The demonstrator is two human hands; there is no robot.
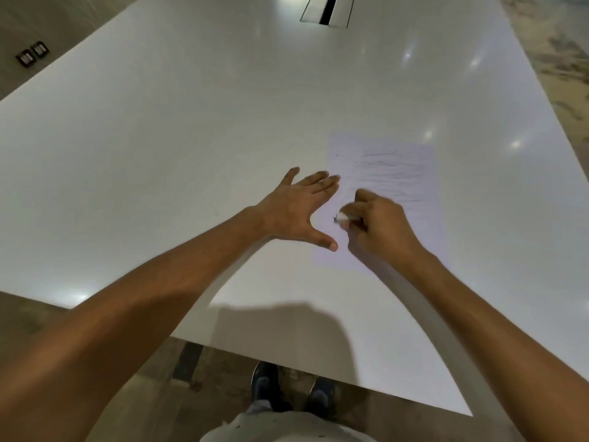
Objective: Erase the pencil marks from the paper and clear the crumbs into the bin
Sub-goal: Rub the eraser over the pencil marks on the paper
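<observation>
A white sheet of paper [398, 173] lies flat on the white table [191, 138], right of centre, with faint grey pencil scribbles across its upper half. My left hand [296, 208] lies spread and flat, fingertips and thumb pressing the paper's left edge. My right hand [379, 224] is curled round a small white eraser [342, 217], whose tip touches the paper's left part; the image blurs there. A few dark crumbs sit by the eraser tip. No bin is in view.
A recessed cable hatch [328, 9] sits in the table at the far end. Floor sockets [32, 54] show at the upper left. The table's near edge runs diagonally above my shoes [293, 390]. Patterned floor lies to the right.
</observation>
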